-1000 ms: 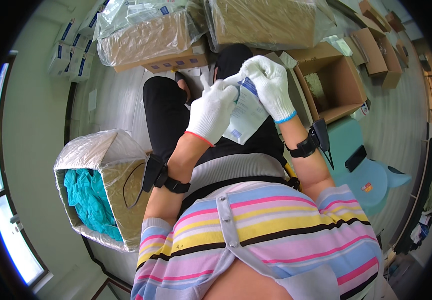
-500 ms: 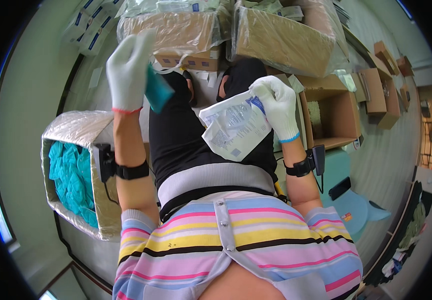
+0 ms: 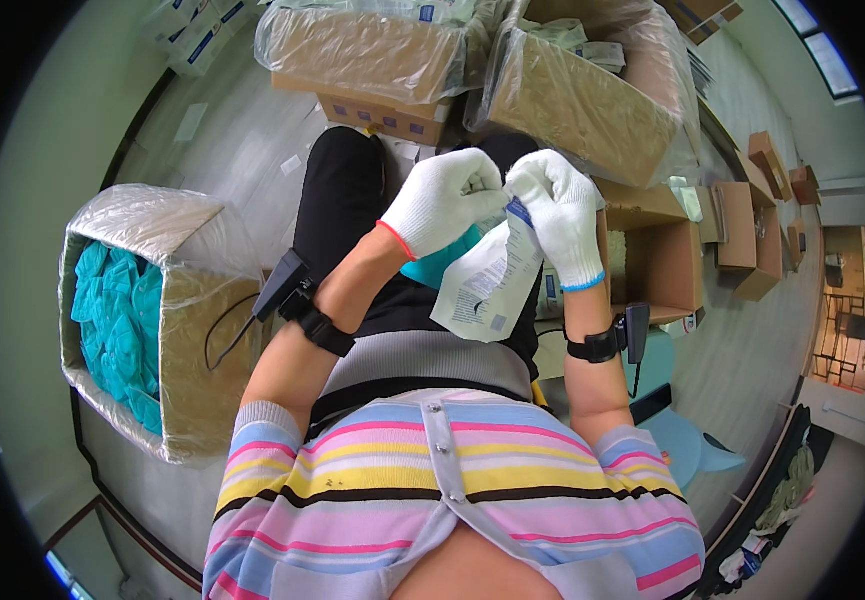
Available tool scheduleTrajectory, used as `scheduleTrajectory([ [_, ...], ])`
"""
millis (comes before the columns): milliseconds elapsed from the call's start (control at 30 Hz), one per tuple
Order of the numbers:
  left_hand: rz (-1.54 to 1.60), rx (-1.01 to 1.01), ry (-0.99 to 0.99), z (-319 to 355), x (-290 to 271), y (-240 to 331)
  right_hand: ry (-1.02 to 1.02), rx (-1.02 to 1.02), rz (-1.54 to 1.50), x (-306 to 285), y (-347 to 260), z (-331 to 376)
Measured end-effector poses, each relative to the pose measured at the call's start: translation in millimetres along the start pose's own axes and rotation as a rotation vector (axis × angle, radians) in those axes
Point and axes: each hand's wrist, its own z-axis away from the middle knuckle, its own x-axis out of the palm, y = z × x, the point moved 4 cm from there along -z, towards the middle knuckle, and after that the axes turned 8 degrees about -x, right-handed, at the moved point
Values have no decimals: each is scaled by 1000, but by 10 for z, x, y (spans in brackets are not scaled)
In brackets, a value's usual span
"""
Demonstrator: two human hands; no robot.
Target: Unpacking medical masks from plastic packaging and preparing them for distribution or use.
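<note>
1. White knit on the right hand (image 3: 558, 215), and its grip is pinching the printed pouch (image 3: 488, 285) right by the blue band (image 3: 519, 213) at the top.
2. Left hand (image 3: 445, 203) in close now, fingers curled; I cannot tell whether that grip is pinching the teal cloth (image 3: 440, 262) below it, the pouch's edge, or neither.
3. The pouch hangs tilted from the right hand over the black trousers (image 3: 338, 185), teal cloth just to its left.
4. Handling this well, I'd judge: hold the right pinch on the very edge, work both thumbs close together at the top, and go gently, since that thin pouch could crease or tear. Mind the cloth, too; loose folds could snag between the fingertips.
5. Onto the markings! Rows of tiny dark print run down the pouch, with a square code (image 3: 498, 322) near the lower edge; the wording is too small to read.
6. Further out, blue squares mark a brown carton (image 3: 383, 118), and blue labels sit on white boxes (image 3: 203, 45) at upper left, no lettering legible.
7. Off left, a plastic-lined box (image 3: 215, 350) carries a teal heap (image 3: 118, 330).
</note>
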Motion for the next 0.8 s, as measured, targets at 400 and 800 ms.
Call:
scheduleTrajectory([
  [400, -539, 410, 187, 90, 334, 115, 175, 408, -446, 155, 674, 163],
  [800, -265, 251, 149, 74, 72, 146, 106, 213, -254, -73, 159, 58],
])
